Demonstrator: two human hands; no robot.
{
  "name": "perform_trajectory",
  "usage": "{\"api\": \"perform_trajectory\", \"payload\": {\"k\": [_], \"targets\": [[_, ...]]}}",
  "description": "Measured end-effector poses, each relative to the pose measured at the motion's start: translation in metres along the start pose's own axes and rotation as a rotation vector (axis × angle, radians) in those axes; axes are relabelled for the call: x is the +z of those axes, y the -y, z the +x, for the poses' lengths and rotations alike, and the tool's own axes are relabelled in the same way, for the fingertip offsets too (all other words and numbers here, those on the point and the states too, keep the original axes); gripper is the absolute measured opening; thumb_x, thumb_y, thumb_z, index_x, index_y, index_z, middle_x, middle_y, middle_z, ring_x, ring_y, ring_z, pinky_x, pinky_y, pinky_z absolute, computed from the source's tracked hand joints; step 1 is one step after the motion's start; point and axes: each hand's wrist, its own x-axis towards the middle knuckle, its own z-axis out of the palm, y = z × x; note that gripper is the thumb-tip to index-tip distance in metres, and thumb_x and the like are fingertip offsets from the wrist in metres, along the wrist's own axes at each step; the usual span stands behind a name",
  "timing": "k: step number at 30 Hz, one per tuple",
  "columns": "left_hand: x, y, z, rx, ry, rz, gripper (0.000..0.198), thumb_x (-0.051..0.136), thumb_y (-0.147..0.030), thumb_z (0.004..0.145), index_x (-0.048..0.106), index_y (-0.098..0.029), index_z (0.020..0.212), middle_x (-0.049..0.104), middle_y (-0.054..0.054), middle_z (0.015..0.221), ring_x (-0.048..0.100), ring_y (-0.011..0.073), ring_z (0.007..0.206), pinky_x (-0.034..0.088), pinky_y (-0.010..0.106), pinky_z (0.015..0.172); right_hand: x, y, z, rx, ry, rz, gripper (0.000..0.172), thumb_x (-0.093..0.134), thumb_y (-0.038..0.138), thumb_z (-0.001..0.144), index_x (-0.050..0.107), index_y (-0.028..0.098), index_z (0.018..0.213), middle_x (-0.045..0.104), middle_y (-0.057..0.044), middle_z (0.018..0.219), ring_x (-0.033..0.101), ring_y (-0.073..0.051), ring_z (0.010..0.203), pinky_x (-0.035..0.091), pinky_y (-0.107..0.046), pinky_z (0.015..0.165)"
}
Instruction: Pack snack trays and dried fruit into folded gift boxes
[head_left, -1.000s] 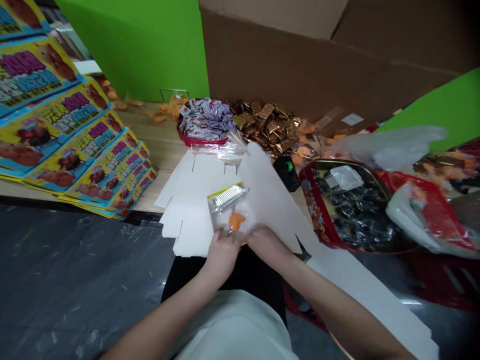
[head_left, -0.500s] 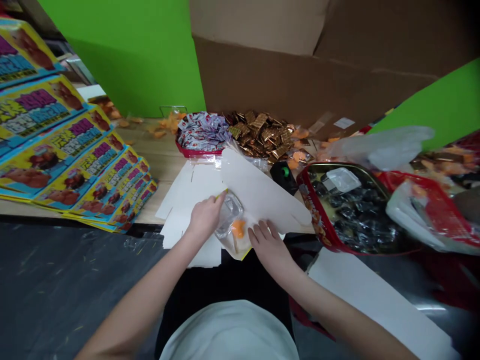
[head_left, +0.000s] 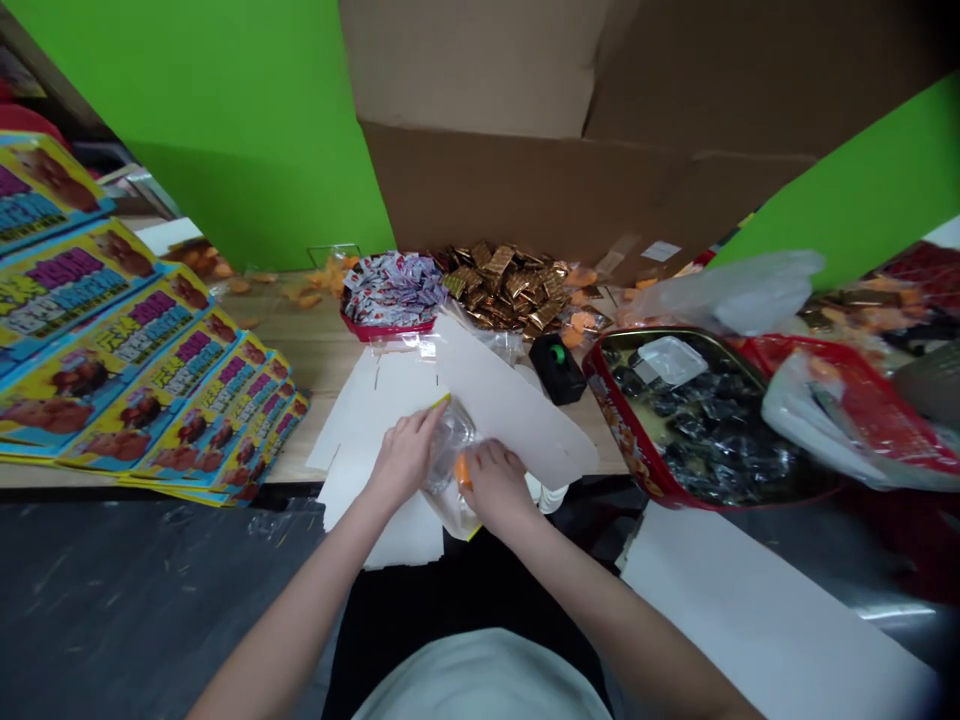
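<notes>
My left hand point(head_left: 405, 458) and my right hand point(head_left: 496, 488) grip a clear plastic packet point(head_left: 450, 445) from both sides, above my lap. An orange piece point(head_left: 463, 472) shows inside it, right by my right thumb. The packet has a yellow edge and is partly hidden by my fingers. Under and behind my hands lies a flat white die-cut cardboard blank point(head_left: 442, 400), with a long flap rising to the right. My hands rest over its near part.
On the wooden table point(head_left: 322, 350) stand a red tray of silver-red sachets point(head_left: 391, 292), a heap of gold wrappers point(head_left: 499, 285), a black tape dispenser point(head_left: 556, 368) and a red tin of dark packets point(head_left: 690, 420). Stacked printed yellow boxes point(head_left: 142, 370) lie left; a large cardboard box point(head_left: 525, 130) stands behind.
My hands have drawn closer together around the packet, and my right hand has moved left onto it. The view has shifted slightly, and the white flap now lies lower, nearer the table.
</notes>
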Motion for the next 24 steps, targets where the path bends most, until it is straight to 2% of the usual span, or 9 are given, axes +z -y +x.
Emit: {"api": "perform_trajectory", "payload": {"k": [2,4,8,10,12,14,18,21,24], "targets": [[0.001,0.001,0.003,-0.006,0.021,0.021,0.062,0.037,-0.005,0.085,0.03,-0.02,0.145,0.055,0.011,0.125,0.056,0.0213,0.104,0.042,0.033,0.083,0.001,0.002,0.01,0.087,0.04,-0.032,0.038,0.062,0.032,0.083,0.061,0.008,0.112,0.064,-0.019,0.106,0.053,-0.031,0.107,0.042,-0.044,0.092],[0.002,0.0,0.005,-0.037,0.019,0.053,0.064,0.037,-0.002,0.081,0.032,-0.017,0.143,0.053,0.014,0.126,0.056,0.022,0.105,0.042,0.034,0.084,0.001,0.002,0.011,0.124,0.026,-0.041,0.028,0.061,0.031,0.083,0.063,0.009,0.101,0.064,-0.018,0.102,0.053,-0.031,0.104,0.042,-0.042,0.089],[0.008,-0.005,0.005,-0.045,-0.016,0.092,0.061,0.04,-0.006,0.083,0.037,-0.019,0.142,0.048,0.015,0.132,0.051,0.0244,0.112,0.041,0.037,0.088,-0.003,0.0,0.01,0.042,-0.021,-0.048,0.054,0.064,0.036,0.081,0.052,0.01,0.126,0.054,-0.02,0.127,0.046,-0.032,0.117,0.037,-0.042,0.096],[0.01,-0.005,0.007,-0.024,-0.017,0.124,0.057,0.041,-0.009,0.085,0.042,-0.023,0.14,0.045,0.013,0.136,0.047,0.0273,0.118,0.04,0.04,0.092,-0.005,0.0,0.011,0.059,0.012,-0.053,0.057,0.065,0.04,0.08,0.052,0.009,0.126,0.057,-0.02,0.122,0.049,-0.032,0.113,0.038,-0.043,0.095],[0.012,-0.002,0.012,-0.012,0.019,0.139,0.057,0.044,-0.011,0.085,0.043,-0.027,0.139,0.038,0.012,0.143,0.041,0.0307,0.125,0.038,0.044,0.095,-0.008,-0.001,0.013,0.126,0.032,-0.048,0.045,0.065,0.04,0.08,0.061,0.009,0.112,0.062,-0.019,0.108,0.053,-0.032,0.105,0.041,-0.042,0.091],[0.012,0.003,0.018,0.006,0.096,0.123,0.059,0.044,-0.011,0.085,0.041,-0.032,0.14,0.035,0.012,0.146,0.046,0.0296,0.122,0.042,0.042,0.093,-0.011,-0.003,0.013,0.151,0.0,-0.042,0.034,0.063,0.039,0.081,0.066,0.01,0.1,0.063,-0.018,0.102,0.053,-0.031,0.102,0.042,-0.041,0.088],[0.012,0.005,0.021,-0.005,0.183,0.089,0.065,0.047,-0.012,0.083,0.035,-0.033,0.143,0.051,0.01,0.13,0.061,0.0222,0.097,0.049,0.031,0.078,-0.011,-0.012,0.011,0.04,-0.012,-0.051,0.019,0.057,0.026,0.085,0.07,0.014,0.091,0.064,-0.018,0.104,0.054,-0.031,0.105,0.043,-0.042,0.09],[0.011,-0.003,0.009,-0.117,0.164,0.111,0.063,0.043,-0.014,0.086,0.03,-0.026,0.146,0.051,0.015,0.129,0.061,0.0263,0.096,0.05,0.037,0.077,-0.006,-0.016,0.008,-0.044,-0.031,-0.038,0.025,0.053,0.019,0.087,0.067,0.016,0.109,0.058,-0.016,0.124,0.05,-0.031,0.117,0.04,-0.043,0.097],[0.005,-0.01,-0.004,-0.248,0.008,0.142,0.057,0.039,-0.022,0.092,0.028,-0.016,0.147,0.037,0.022,0.143,0.051,0.0335,0.116,0.047,0.045,0.086,-0.002,-0.015,0.0,-0.07,-0.134,-0.01,0.029,0.05,0.015,0.089,0.062,0.013,0.116,0.059,-0.015,0.124,0.05,-0.028,0.12,0.038,-0.041,0.103]]}}
